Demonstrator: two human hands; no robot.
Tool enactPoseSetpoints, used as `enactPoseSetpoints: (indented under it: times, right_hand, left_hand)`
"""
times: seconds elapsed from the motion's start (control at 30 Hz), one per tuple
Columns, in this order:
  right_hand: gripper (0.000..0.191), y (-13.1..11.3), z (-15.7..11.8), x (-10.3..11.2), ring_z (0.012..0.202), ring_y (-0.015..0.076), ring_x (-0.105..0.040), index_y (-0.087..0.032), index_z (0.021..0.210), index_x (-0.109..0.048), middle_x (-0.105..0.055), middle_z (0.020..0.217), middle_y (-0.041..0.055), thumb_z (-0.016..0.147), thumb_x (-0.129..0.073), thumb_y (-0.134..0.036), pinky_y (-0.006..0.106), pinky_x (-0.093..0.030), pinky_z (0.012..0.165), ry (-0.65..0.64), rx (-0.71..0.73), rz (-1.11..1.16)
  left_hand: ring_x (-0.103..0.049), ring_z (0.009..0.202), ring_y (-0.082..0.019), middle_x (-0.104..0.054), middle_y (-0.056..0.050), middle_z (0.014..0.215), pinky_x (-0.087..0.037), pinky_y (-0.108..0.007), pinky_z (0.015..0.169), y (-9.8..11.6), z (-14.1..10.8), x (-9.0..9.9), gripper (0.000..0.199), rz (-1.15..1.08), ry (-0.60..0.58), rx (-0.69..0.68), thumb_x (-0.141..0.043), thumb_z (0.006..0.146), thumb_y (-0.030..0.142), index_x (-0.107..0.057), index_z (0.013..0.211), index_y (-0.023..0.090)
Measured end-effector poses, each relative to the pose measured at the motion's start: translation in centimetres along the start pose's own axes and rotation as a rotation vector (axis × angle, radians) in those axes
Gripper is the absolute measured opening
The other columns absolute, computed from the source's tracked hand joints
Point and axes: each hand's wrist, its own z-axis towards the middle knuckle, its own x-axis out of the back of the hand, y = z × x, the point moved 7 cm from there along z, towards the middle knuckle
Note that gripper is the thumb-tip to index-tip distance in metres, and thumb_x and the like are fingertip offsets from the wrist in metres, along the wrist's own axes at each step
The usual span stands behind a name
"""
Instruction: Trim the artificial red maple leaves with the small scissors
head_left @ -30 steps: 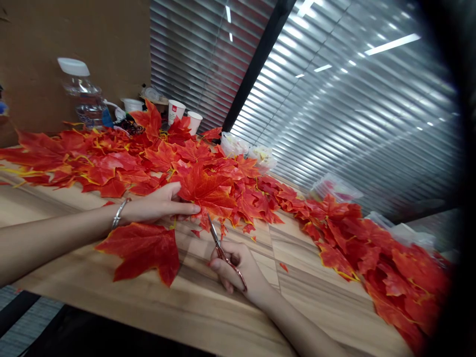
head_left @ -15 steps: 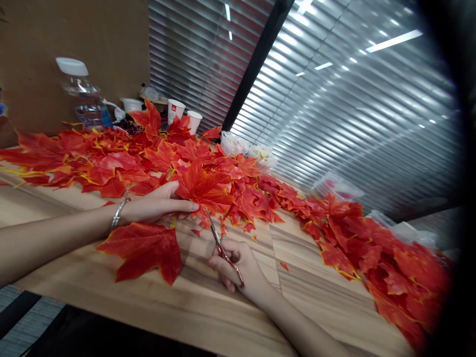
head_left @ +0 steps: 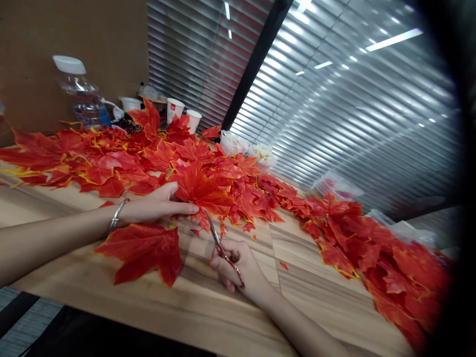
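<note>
My left hand [head_left: 159, 204] pinches an artificial red maple leaf [head_left: 203, 188] near its base, thumb on top. Below that hand hangs or lies another maple leaf [head_left: 145, 250]; whether the fingers also hold it by its stem is hidden. My right hand [head_left: 236, 265] is closed around the coppery handles of a pair of scissors [head_left: 219, 245]. The scissor blades look nearly together, and their tips reach the lower edge of the held leaf. Small red scraps [head_left: 248, 227] lie on the table just beyond the blades.
A heap of red maple leaves [head_left: 111, 166] spreads across the back of the wooden table [head_left: 238, 317], and another pile [head_left: 386, 258] runs down the right side. Behind stand a clear bottle [head_left: 80, 96], paper cups [head_left: 174, 110] and plastic bags [head_left: 234, 143]. Window blinds [head_left: 334, 109] rise behind the table.
Almost nothing differs. The left thumb lies a little straighter along the leaf's base, and the lower leaf has shifted slightly. The scissors stay at the same spot.
</note>
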Motion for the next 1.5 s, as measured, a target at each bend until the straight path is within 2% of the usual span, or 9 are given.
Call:
enactPoseSetpoints:
  times: [0.23,0.57,0.77,0.97,1.07,1.23,1.37,1.5]
  right_hand:
    - [0.037,-0.3,0.0,0.0,0.03,0.0028,-0.034,-0.015,0.063,-0.047,-0.037,0.037,-0.0088,0.068,-0.066,-0.045,0.012,-0.023,0.029,0.041,-0.051,0.006]
    - [0.041,-0.3,-0.1,0.0,0.032,0.0032,-0.036,-0.014,0.065,-0.047,-0.039,0.04,-0.0072,0.071,-0.06,-0.053,0.013,-0.024,0.031,-0.009,0.04,0.014]
    - [0.042,-0.1,-0.1,0.1,0.03,0.0032,-0.034,-0.015,0.064,-0.047,-0.038,0.039,-0.0075,0.069,-0.061,-0.054,0.013,-0.021,0.03,0.032,-0.009,0.003]
    - [0.041,-0.2,0.0,0.2,0.029,0.0028,-0.034,-0.015,0.064,-0.046,-0.039,0.038,-0.0078,0.07,-0.062,-0.052,0.013,-0.021,0.029,0.073,-0.011,0.04]
    - [0.041,-0.2,0.1,0.2,0.028,0.0025,-0.033,-0.015,0.064,-0.046,-0.039,0.038,-0.008,0.069,-0.062,-0.053,0.013,-0.021,0.029,0.09,-0.006,0.062]
    - [0.042,0.0,0.1,0.0,0.027,0.0027,-0.032,-0.015,0.063,-0.046,-0.039,0.036,-0.0082,0.067,-0.063,-0.052,0.013,-0.02,0.029,0.1,-0.032,0.059]
    - [0.041,0.0,0.1,-0.1,0.028,0.0022,-0.032,-0.015,0.062,-0.046,-0.038,0.036,-0.0085,0.065,-0.066,-0.051,0.013,-0.02,0.029,0.108,-0.051,0.063]
    - [0.041,-0.1,0.1,-0.2,0.028,0.0025,-0.033,-0.015,0.061,-0.046,-0.038,0.036,-0.0086,0.064,-0.067,-0.049,0.013,-0.021,0.029,0.108,-0.072,0.074]
  left_hand:
    - [-0.054,0.059,-0.012,-0.059,-0.001,0.071,-0.039,-0.021,0.051,0.7,0.3,-0.3,0.026,-0.086,-0.018,-0.102,-0.068,0.068,0.027,-0.051,0.085,0.016]
    - [-0.055,0.061,-0.012,-0.059,-0.001,0.071,-0.041,-0.022,0.052,0.8,0.0,-0.3,0.028,-0.071,0.006,-0.072,-0.068,0.067,0.026,-0.051,0.086,0.015]
    - [-0.05,0.055,-0.009,-0.059,0.0,0.071,-0.035,-0.019,0.047,0.8,-0.3,-0.5,0.03,-0.079,0.005,-0.002,-0.069,0.066,0.024,-0.05,0.088,0.016]
    - [-0.044,0.052,-0.008,-0.052,0.002,0.061,-0.033,-0.019,0.046,1.4,-0.3,-1.2,0.021,-0.064,-0.034,-0.103,-0.064,0.073,0.03,-0.05,0.079,0.015]
    - [-0.042,0.048,-0.007,-0.047,0.004,0.054,-0.03,-0.018,0.043,1.3,-0.3,-1.3,0.021,-0.083,0.042,-0.122,-0.061,0.075,0.031,-0.046,0.073,0.016]
    - [-0.043,0.048,-0.006,-0.05,0.005,0.06,-0.033,-0.017,0.043,1.7,-0.9,-1.0,0.025,-0.173,0.233,-0.237,-0.065,0.071,0.028,-0.047,0.084,0.018]
    - [-0.043,0.046,-0.006,-0.05,0.006,0.057,-0.032,-0.016,0.042,1.8,-1.1,-0.8,0.026,-0.21,0.281,-0.238,-0.066,0.07,0.027,-0.047,0.085,0.018]
    - [-0.034,0.039,-0.003,-0.043,0.01,0.05,-0.022,-0.014,0.038,1.4,-1.0,-1.0,0.041,-0.364,0.259,-0.193,-0.066,0.071,0.024,-0.041,0.104,0.022]
